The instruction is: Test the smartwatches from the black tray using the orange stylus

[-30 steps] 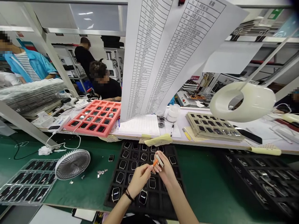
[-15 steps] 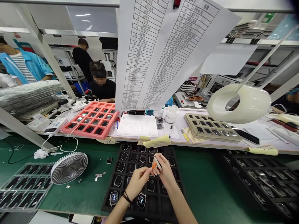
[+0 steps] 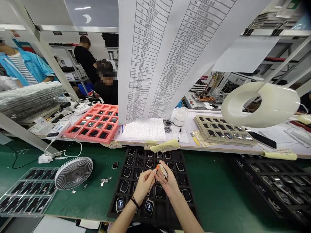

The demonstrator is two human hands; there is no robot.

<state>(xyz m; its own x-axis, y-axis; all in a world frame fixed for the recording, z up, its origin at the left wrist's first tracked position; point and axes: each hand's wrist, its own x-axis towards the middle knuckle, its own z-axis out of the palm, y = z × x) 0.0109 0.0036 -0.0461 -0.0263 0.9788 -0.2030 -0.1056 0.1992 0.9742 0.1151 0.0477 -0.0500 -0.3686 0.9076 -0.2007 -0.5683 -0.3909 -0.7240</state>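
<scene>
Over the black foam tray (image 3: 167, 212), my right hand (image 3: 171, 184) holds a smartwatch body (image 3: 162, 171) tilted on edge, its silvery side showing. My left hand (image 3: 143, 185) pinches a small orange piece (image 3: 157, 167) against the upper end of that watch. Fingers hide most of the orange piece, so its full shape cannot be made out. Several watches without straps sit in the tray's compartments. Two near its front edge, a lit watch (image 3: 120, 204) and another lit watch (image 3: 149, 207), have glowing screens.
A fan (image 3: 74, 173) stands left of the tray, near small silvery scraps (image 3: 105, 181) and a lone watch (image 3: 115, 165). Further left lies a clear tray (image 3: 26, 191). More black trays (image 3: 274, 184) are at right. A pink tray (image 3: 93, 124) rests on the shelf; a printed sheet (image 3: 155, 64) hangs ahead.
The watch has turned in my right hand, and its silvery edge faces me more. My left fingers have risen to its upper end with the orange piece. The view has shifted slightly.
</scene>
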